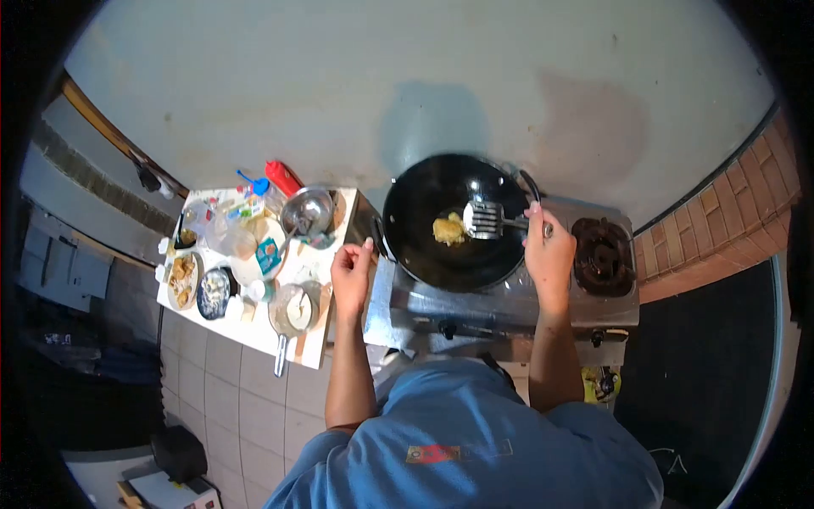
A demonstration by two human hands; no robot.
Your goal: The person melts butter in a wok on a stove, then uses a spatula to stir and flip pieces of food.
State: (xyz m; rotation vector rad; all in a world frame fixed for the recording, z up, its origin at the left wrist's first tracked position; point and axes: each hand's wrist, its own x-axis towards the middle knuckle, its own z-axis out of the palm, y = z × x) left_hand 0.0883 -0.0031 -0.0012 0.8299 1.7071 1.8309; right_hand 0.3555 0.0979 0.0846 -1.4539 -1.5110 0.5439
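Apparently tending the golden piece (pixel 448 230) mid-frame, my right hand (pixel 550 250) grips the turner (pixel 498 222), which should slide under next; I can't tell whether my left hand (pixel 349 273) holds anything.

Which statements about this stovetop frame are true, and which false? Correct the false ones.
1. The right grip holds a slotted spatula. True.
2. The left grip holds the red bottle. False: the red bottle is beside the metal bowl, away from that hand.
3. A yellowish food piece lies in the wok. True.
4. The wok covers the right burner. False: the right burner is uncovered; the wok is left of it.
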